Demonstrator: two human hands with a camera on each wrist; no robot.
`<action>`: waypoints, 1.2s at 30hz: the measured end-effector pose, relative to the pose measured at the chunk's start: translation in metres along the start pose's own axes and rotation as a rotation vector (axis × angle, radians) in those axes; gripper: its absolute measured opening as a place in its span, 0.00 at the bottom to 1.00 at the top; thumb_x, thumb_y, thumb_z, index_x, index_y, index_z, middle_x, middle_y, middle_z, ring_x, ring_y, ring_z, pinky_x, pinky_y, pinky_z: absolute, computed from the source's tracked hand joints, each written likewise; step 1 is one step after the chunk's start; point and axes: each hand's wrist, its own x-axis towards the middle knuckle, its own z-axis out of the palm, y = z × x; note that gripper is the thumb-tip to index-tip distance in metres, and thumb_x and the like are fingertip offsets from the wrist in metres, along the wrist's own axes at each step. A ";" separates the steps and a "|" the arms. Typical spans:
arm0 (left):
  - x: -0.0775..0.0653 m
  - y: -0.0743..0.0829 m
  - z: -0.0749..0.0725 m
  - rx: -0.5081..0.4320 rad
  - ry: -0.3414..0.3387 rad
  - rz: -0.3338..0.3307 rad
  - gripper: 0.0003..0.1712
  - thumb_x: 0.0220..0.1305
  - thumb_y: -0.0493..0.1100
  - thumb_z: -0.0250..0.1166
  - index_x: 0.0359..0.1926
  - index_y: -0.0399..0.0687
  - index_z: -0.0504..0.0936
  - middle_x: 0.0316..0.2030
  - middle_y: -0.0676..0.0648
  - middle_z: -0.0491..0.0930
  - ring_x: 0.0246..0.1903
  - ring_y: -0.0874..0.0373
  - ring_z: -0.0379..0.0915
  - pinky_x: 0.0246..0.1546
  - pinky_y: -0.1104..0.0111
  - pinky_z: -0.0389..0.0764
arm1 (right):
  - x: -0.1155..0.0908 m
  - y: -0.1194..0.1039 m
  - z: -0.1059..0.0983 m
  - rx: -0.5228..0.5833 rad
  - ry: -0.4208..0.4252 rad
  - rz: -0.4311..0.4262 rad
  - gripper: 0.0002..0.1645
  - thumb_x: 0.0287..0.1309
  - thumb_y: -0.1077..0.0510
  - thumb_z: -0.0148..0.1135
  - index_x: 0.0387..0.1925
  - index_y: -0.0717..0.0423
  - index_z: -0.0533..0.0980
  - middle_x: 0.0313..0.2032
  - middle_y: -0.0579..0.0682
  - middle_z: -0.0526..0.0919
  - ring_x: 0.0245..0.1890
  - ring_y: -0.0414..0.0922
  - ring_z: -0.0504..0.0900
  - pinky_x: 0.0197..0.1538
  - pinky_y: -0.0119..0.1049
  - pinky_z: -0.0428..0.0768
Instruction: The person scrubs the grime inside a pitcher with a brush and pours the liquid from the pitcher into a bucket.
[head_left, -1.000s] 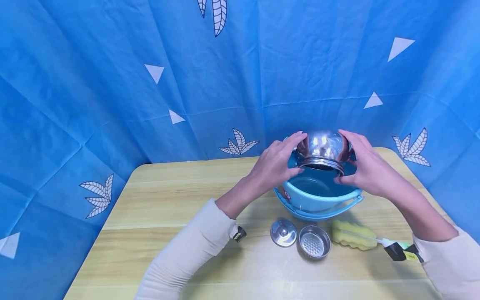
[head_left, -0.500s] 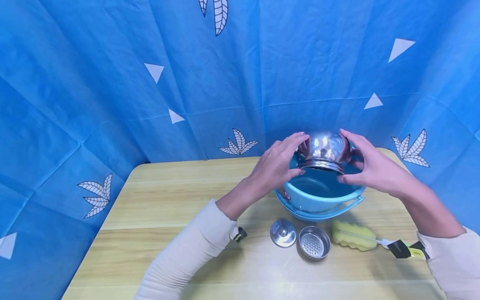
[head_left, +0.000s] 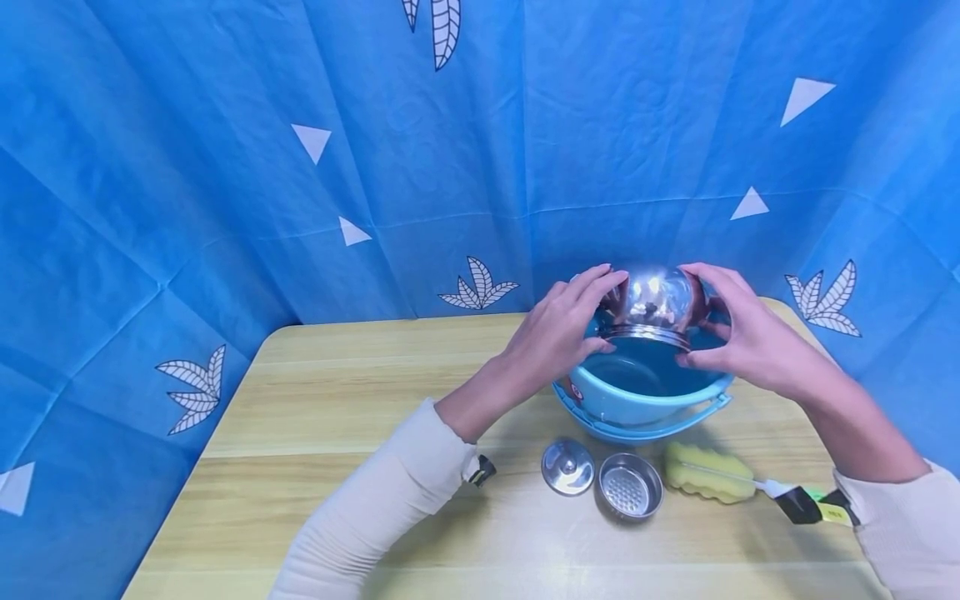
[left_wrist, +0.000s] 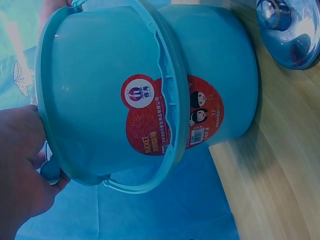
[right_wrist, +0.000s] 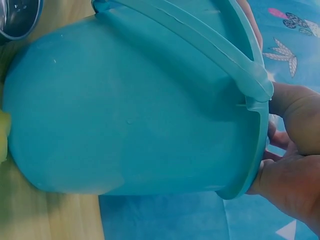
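A shiny metal pot [head_left: 651,302] is held over a light-blue bucket [head_left: 641,406], tipped so that its rim points down and toward me. My left hand [head_left: 551,329] grips its left side, fingers over the top and thumb near the rim. On the opposite side my right hand [head_left: 750,337] grips it the same way. Both wrist views show the bucket's outer wall, with the left hand [left_wrist: 25,165] and the right hand [right_wrist: 295,150] beside its rim. The bucket mostly hides the pot there. I cannot tell what is inside the pot.
On the wooden table [head_left: 337,417], in front of the bucket, lie a round metal lid [head_left: 567,467] with a knob and a perforated metal strainer [head_left: 628,487]. A yellow sponge brush [head_left: 708,472] lies to their right. A blue curtain [head_left: 450,150] hangs behind.
The pot has tipped further, so its dark mouth has gone from sight below the rim. It has shifted slightly right with both hands. The lid, strainer and brush stay put.
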 end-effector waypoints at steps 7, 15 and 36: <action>0.000 0.000 0.000 -0.007 -0.006 0.011 0.54 0.58 0.51 0.78 0.80 0.55 0.59 0.78 0.45 0.63 0.71 0.51 0.71 0.66 0.63 0.79 | -0.001 -0.001 0.004 0.026 0.033 0.017 0.68 0.40 0.78 0.78 0.78 0.57 0.50 0.71 0.62 0.51 0.65 0.68 0.63 0.57 0.50 0.76; 0.000 0.000 0.001 0.002 0.014 0.012 0.58 0.57 0.50 0.79 0.81 0.50 0.56 0.79 0.45 0.63 0.73 0.54 0.69 0.69 0.67 0.75 | -0.001 -0.002 0.008 -0.017 0.074 0.001 0.67 0.36 0.81 0.78 0.76 0.60 0.51 0.70 0.64 0.51 0.67 0.67 0.59 0.57 0.61 0.72; -0.001 0.004 0.004 -0.038 0.060 -0.038 0.61 0.54 0.45 0.81 0.82 0.52 0.53 0.69 0.44 0.75 0.68 0.52 0.74 0.65 0.65 0.78 | -0.006 0.000 0.018 -0.211 0.213 -0.195 0.68 0.27 0.84 0.79 0.72 0.61 0.55 0.69 0.70 0.55 0.65 0.65 0.58 0.48 0.73 0.76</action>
